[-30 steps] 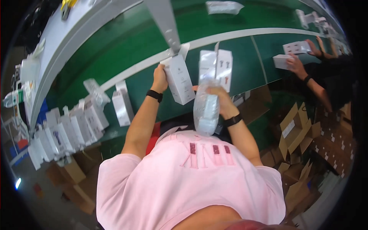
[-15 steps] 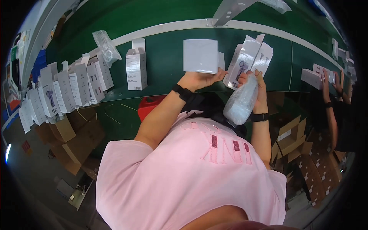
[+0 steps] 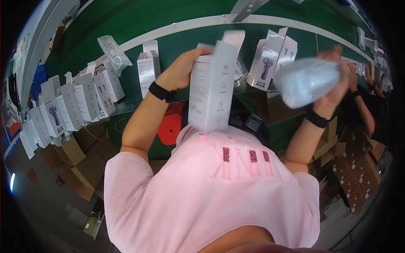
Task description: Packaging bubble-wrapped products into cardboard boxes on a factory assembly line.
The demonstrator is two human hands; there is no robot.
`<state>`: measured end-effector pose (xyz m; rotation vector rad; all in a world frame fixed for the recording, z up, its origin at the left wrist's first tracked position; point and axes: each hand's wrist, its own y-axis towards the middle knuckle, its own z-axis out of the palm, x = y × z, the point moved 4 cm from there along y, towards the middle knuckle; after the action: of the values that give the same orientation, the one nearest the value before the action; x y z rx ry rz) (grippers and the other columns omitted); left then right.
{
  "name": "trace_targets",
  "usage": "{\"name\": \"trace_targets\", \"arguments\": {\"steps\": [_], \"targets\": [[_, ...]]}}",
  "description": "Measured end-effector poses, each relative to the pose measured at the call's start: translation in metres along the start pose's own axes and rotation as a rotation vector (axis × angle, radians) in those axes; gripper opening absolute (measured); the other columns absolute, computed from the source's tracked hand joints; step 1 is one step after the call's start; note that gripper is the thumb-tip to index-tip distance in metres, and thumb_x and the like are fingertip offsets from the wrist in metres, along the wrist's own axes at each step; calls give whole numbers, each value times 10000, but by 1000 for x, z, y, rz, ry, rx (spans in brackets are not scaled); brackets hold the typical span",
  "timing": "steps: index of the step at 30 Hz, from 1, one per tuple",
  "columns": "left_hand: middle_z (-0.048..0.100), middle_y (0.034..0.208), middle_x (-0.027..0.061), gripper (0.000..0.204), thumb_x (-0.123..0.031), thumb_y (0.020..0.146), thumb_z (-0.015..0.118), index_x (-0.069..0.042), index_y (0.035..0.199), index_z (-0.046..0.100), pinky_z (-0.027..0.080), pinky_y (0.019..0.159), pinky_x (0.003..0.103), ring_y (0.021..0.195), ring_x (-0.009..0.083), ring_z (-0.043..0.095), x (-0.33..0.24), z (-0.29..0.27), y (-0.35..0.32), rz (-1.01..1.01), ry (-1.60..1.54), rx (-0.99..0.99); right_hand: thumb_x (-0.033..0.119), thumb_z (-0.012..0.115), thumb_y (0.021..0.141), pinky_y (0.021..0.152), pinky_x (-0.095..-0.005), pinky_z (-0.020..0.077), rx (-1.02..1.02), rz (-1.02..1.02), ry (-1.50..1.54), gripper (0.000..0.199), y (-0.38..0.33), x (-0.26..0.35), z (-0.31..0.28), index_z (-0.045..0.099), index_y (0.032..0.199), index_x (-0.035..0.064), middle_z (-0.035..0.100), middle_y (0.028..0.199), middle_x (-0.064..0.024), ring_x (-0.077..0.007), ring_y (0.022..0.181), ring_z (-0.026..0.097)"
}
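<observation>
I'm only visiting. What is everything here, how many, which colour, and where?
Held box: one, white, centre
Bubble-wrapped bundle: one, pale blue, right of centre
Standing boxes: at least two, white, right of the held box
Lone box: one, white, left of centre
Row of boxes: several overlapping, white, far left
Bubble-wrap package: one, clear, by the row
Bench: one, green, across the top
Metal bracket: one, grey, top centre
Plastic item: one, red, below the bench edge
Cardboard cartons: several, brown, lower left and right
Co-worker: at least one, dark clothing, far right
Shirt: one, pink, lower centre
Wristbands: two, black, one per wrist
Left hand: one, bare, gripping the held box
Right hand: one, bare, gripping the bundle
</observation>
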<state>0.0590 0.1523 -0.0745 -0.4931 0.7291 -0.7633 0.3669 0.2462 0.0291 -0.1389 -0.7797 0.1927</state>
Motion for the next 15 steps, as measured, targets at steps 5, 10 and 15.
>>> {"name": "trace_targets", "arguments": {"steps": [5, 10, 15], "targets": [[673, 800, 73, 479, -362, 984, 374, 11, 1195, 589, 487, 660, 286, 685, 172, 630, -28, 48, -28, 587, 1041, -257, 154, 514, 878, 1038, -548, 320, 499, -462, -233, 201, 2, 4, 121, 630, 1039, 119, 536, 1012, -71, -265, 1006, 507], [624, 696, 102, 493, -321, 980, 368, 84, 1103, 620, 449, 649, 301, 668, 139, 542, -16, 49, -73, 664, 502, -391, 133, 501, 891, 863, -500, 446, 955, -174, -388, 174, -10, -57, 161, 595, 1032, 94, 522, 1004, -119, -264, 947, 540], [638, 714, 83, 461, -275, 987, 374, 90, 1073, 643, 448, 654, 276, 687, 114, 536, 5, 46, -90, 889, 666, -418, 244, 532, 922, 844, -353, 452, 851, 125, -774, 247, -28, -117, 170, 588, 1042, 36, 565, 1058, -137, -222, 931, 567]]}}
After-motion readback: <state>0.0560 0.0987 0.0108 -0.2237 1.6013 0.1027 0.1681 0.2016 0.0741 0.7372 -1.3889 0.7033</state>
